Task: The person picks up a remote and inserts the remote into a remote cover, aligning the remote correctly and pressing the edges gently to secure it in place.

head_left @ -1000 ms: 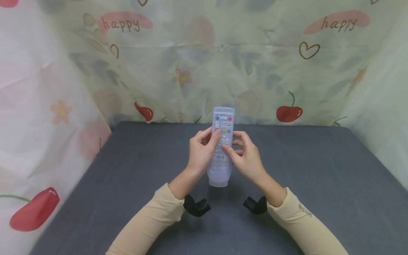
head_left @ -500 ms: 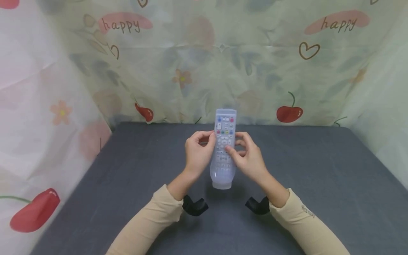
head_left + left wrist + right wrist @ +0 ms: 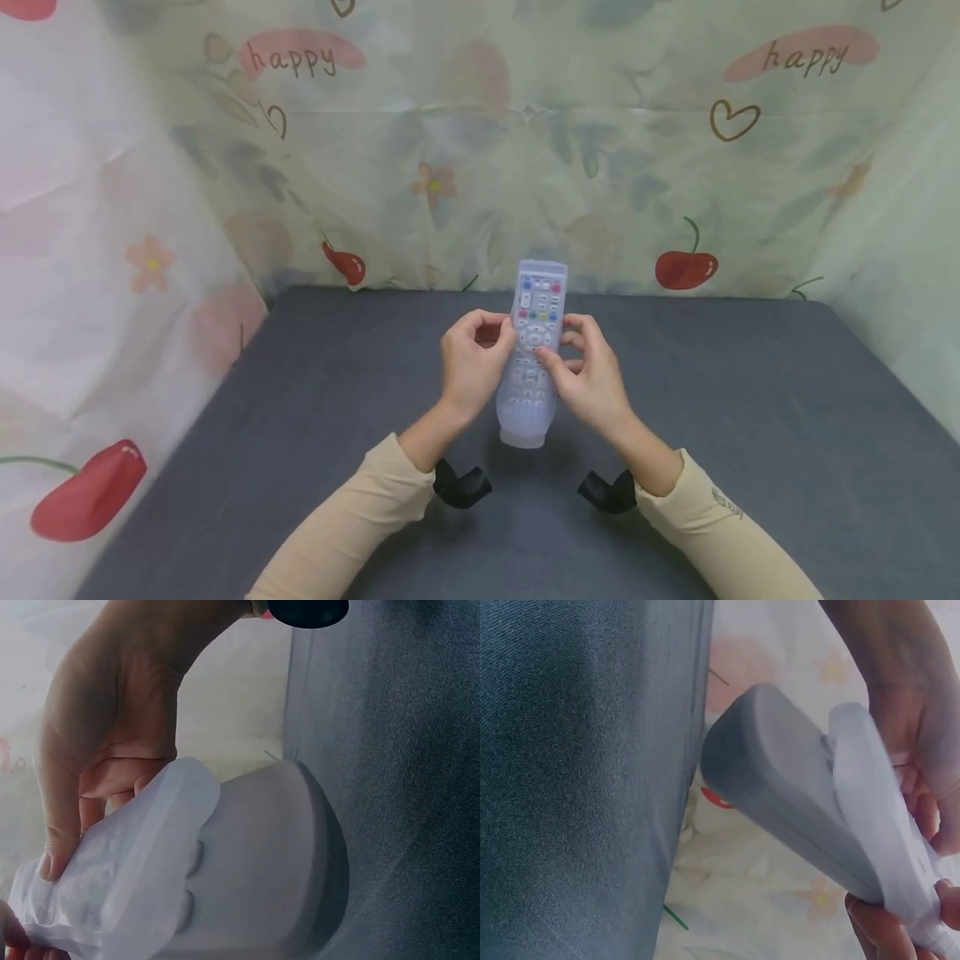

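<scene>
both hands hold a remote control (image 3: 534, 350) upright above the grey table (image 3: 750, 433), buttons toward the person, in a clear silicone cover (image 3: 127, 870). left hand (image 3: 471, 367) has fingers curled round its left edge, thumb on the front; right hand (image 3: 588, 379) pinches the right edge, thumb on the keypad.

risk, as a judgement: the grips sit mid-body on slick silicone, so the remote could slide inside the sleeve or drop bottom-first onto the table. a thumb may also press a button by accident.

head view shows the coloured buttons and both grips. left wrist view shows the cover peeled loose from the remote's bare back near its bottom end. right wrist view shows the same loose flap edge-on, with right fingertips (image 3: 877, 919) under it.
</scene>
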The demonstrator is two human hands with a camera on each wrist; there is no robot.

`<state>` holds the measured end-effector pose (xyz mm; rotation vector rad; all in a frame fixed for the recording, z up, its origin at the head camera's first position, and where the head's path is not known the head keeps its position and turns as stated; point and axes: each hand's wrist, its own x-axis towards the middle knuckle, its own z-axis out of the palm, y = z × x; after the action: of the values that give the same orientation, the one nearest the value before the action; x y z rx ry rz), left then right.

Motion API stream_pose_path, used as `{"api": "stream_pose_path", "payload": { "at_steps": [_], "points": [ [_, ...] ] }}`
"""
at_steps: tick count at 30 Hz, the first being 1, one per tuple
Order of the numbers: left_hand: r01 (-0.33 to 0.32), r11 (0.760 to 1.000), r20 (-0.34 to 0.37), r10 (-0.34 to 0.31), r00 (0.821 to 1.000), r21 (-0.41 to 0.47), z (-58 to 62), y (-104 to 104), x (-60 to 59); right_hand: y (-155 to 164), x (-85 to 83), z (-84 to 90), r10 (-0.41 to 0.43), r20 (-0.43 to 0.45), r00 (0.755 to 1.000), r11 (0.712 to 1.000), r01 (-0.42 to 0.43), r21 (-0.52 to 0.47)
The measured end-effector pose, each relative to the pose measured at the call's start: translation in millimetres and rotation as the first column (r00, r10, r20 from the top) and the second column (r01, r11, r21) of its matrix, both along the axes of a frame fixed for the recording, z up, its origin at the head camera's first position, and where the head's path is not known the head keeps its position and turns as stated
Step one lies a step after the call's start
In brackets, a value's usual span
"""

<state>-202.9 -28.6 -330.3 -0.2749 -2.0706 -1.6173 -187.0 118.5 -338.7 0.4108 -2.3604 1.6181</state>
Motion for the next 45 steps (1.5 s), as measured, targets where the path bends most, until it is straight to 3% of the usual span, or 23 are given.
{"api": "stream_pose_path", "payload": {
  "at_steps": [12, 18, 25, 32, 36, 42, 45],
  "points": [
    [0.002, 0.999, -0.033, -0.003, 0.999, -0.049, -1.8, 1.2, 4.4, 1.5, 1.4, -0.8, -0.014, 0.007, 1.000, 0.998, 0.015, -0.053],
    [0.031, 0.996, -0.005, -0.031, 1.000, -0.088, -1.6, -3.4, 2.7, 4.3, -2.0, 0.5, 0.007, -0.002, 1.000, 1.000, -0.007, -0.020],
    [0.130, 0.989, 0.044, -0.127, 0.991, -0.067, 1.4, -5.9, 3.1, 7.0, -3.9, 2.1, 0.014, 0.001, 1.000, 0.999, -0.014, 0.050],
    [0.124, 0.989, 0.104, -0.116, 0.988, -0.077, 2.7, -8.7, -0.2, 7.8, -5.6, 1.4, 0.058, 0.006, 0.998, 0.994, -0.058, 0.088],
    [0.164, 0.984, 0.165, -0.151, 0.975, -0.067, 5.5, -11.1, -4.0, 9.4, -7.0, 2.0, 0.092, 0.024, 0.995, 0.991, -0.094, 0.090],
    [0.259, 0.966, 0.248, -0.247, 0.937, -0.018, 6.8, -14.1, -7.4, 17.8, -10.8, 3.6, 0.211, 0.106, 0.972, 0.970, -0.222, 0.099],
    [0.277, 0.961, 0.275, -0.267, 0.923, 0.004, 7.0, -14.8, -6.8, 23.3, -12.8, 7.3, 0.203, 0.124, 0.971, 0.974, -0.214, 0.077]
  ]
}}
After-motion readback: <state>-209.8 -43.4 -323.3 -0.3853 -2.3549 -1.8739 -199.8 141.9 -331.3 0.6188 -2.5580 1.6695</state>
